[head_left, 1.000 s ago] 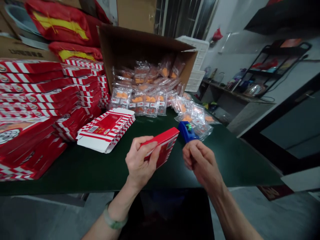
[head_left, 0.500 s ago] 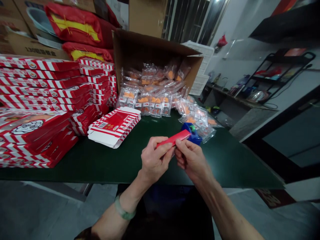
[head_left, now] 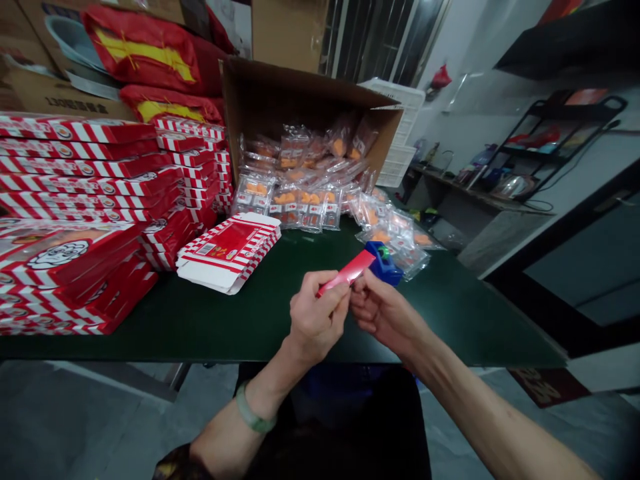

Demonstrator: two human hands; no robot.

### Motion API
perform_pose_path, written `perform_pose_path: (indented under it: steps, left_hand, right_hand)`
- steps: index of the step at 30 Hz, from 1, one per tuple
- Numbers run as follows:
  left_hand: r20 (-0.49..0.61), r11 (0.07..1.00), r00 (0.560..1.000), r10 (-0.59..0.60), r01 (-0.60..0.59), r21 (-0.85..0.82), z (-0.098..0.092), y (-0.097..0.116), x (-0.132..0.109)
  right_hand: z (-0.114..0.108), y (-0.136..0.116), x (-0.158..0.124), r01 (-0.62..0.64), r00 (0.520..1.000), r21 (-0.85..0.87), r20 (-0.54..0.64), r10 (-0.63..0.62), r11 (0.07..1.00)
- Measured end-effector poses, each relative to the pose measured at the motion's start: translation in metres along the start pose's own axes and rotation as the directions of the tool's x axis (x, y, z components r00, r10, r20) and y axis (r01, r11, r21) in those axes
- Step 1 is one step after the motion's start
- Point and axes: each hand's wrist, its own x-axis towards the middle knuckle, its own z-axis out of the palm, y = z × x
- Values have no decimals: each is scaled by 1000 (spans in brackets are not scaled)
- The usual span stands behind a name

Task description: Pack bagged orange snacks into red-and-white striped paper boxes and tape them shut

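My left hand [head_left: 313, 320] is closed on a small red carton [head_left: 347, 273], seen edge-on above the green table [head_left: 200, 320]. My right hand [head_left: 383, 313] curls against the carton's underside from the right, fingers pinching it. A blue tape dispenser [head_left: 384, 261] stands on the table just behind the carton's far end. A short stack of flat red-and-white carton blanks [head_left: 230, 250] lies to the left of my hands.
Tall stacks of red-and-white striped boxes [head_left: 85, 200] fill the table's left side. An open cardboard box [head_left: 280, 100] on its side spills clear snack packets [head_left: 300, 200] across the back. Shelves [head_left: 540, 147] and a doorway stand at right.
The carton has turned from showing its broad face to edge-on. My right hand has moved in from beside the tape dispenser to grip the carton. The view shifted slightly.
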Motion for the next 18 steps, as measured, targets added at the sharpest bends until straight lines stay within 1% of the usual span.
perform_pose_path:
  steps: [2, 6, 8, 10, 11, 13, 18]
  left_hand:
    - [-4, 1000, 1000, 4, -4, 6, 1, -1, 0]
    - [9, 1000, 1000, 2, -2, 10, 2, -4, 1]
    - [-13, 1000, 1000, -8, 8, 20, 3, -7, 2]
    - [-28, 1000, 1000, -5, 5, 25, 3, -8, 4]
    - [-24, 1000, 1000, 4, -3, 22, 2, -8, 4]
    - [-11, 1000, 1000, 16, -16, 23, 2, -6, 3]
    - [-1, 1000, 1000, 5, -5, 26, 3, 0, -1]
  right_hand:
    - [-3, -6, -5, -6, 1000, -11, 30, 6, 1000]
    - [-2, -26, -26, -35, 999, -95, 1, 36, 995]
    - [0, -33, -37, -4, 1000, -91, 0, 4, 996]
    - [1, -35, -41, 63, 998, -63, -9, -64, 996]
    - [1, -33, -40, 92, 996, -47, -15, -93, 995]
    - [1, -26, -31, 110, 994, -17, -16, -110, 994]
    - [-2, -6, -6, 84, 996, 68, 10, -85, 994]
